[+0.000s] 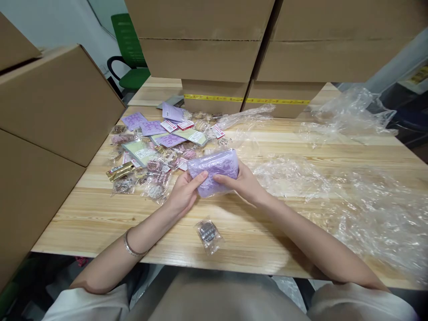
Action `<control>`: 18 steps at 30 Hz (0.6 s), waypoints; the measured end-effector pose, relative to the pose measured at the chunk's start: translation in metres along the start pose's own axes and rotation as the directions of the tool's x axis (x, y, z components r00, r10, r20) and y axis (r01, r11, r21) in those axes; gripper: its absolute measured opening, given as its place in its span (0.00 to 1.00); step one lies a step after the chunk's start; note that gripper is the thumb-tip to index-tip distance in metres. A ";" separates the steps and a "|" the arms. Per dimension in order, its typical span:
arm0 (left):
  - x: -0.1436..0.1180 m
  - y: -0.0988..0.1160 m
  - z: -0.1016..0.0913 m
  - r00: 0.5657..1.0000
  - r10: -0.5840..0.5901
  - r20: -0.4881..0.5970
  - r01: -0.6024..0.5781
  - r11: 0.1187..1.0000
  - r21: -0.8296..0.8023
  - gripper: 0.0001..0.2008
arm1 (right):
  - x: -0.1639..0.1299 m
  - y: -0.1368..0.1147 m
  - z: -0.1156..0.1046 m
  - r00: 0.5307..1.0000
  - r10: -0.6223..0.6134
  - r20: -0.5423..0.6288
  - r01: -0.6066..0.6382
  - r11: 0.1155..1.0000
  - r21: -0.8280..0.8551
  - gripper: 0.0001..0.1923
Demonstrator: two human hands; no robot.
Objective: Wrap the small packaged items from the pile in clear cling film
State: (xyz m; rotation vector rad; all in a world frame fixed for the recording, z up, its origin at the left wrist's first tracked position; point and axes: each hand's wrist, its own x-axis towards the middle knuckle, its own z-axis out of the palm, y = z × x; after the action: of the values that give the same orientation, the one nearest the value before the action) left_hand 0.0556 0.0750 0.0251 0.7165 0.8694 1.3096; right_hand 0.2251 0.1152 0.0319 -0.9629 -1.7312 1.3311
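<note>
I count one wooden table (pixel 257 238); over its middle, one film-wrapped purple packet (pixel 217 168), long axis crosswise, right end angled slightly away; left hand (pixel 182 192) and right hand (pixel 248 182) gripping it; near the table's front edge, one clear sachet (pixel 208 233).

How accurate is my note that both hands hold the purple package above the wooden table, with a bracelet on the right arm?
Wrong side: the head view shows the bracelet on the left arm. The rest stands: left hand and right hand hold the purple package above the wooden table.
</note>
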 end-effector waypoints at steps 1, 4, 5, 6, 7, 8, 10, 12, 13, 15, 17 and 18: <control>0.001 -0.002 -0.001 1.000 -0.023 0.014 0.023 1.000 0.000 0.19 | 0.000 0.001 0.001 0.994 0.096 0.060 -0.103 0.985 0.135 0.33; 0.002 -0.005 -0.002 0.998 -0.053 0.017 0.052 0.997 0.057 0.21 | 0.001 0.003 0.004 0.952 0.279 0.128 -0.307 0.883 0.356 0.25; 0.001 -0.006 -0.002 0.999 -0.045 0.005 0.044 0.994 0.105 0.21 | 0.001 0.002 0.005 0.943 0.309 0.122 -0.332 0.861 0.385 0.23; 0.001 -0.006 -0.003 1.000 -0.030 -0.008 0.031 0.986 0.166 0.22 | 0.001 0.001 0.004 0.937 0.325 0.128 -0.348 0.848 0.399 0.21; 0.000 -0.006 -0.004 1.000 -0.007 -0.021 0.012 0.970 0.241 0.21 | 0.000 -0.002 0.002 0.933 0.328 0.145 -0.359 0.843 0.400 0.20; -0.001 -0.006 -0.005 0.999 0.022 -0.029 -0.012 0.945 0.328 0.21 | -0.001 -0.005 -0.002 0.931 0.325 0.164 -0.364 0.846 0.390 0.18; -0.003 -0.006 -0.008 0.996 0.081 -0.029 -0.056 0.870 0.490 0.19 | -0.004 -0.011 -0.021 0.933 0.319 0.168 -0.359 0.873 0.332 0.17; -0.003 -0.006 -0.013 0.994 0.106 -0.029 -0.072 0.825 0.560 0.17 | -0.007 -0.015 -0.056 0.936 0.343 0.086 -0.353 0.906 0.232 0.17; -0.003 -0.006 -0.015 0.994 0.100 -0.046 -0.058 0.830 0.555 0.17 | -0.008 -0.016 -0.080 0.932 0.362 0.003 -0.357 0.919 0.168 0.17; -0.001 -0.007 -0.020 0.993 0.057 -0.101 0.001 0.870 0.494 0.17 | -0.008 -0.013 -0.137 0.887 0.400 -0.231 -0.400 0.915 0.051 0.17; 0.002 -0.007 -0.022 0.989 0.022 -0.148 0.044 0.903 0.427 0.18 | -0.006 -0.008 -0.196 0.765 0.351 -0.541 -0.484 0.866 -0.122 0.13; 0.003 -0.007 -0.022 0.987 0.010 -0.162 0.057 0.914 0.402 0.18 | -0.003 -0.005 -0.224 0.704 0.273 -0.655 -0.536 0.810 -0.239 0.11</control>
State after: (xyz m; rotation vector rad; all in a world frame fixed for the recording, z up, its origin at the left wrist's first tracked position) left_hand 0.0406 0.0767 0.0075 0.9280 1.3013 1.1866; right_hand 0.4245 0.2063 0.0794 -1.8905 -1.3397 0.7518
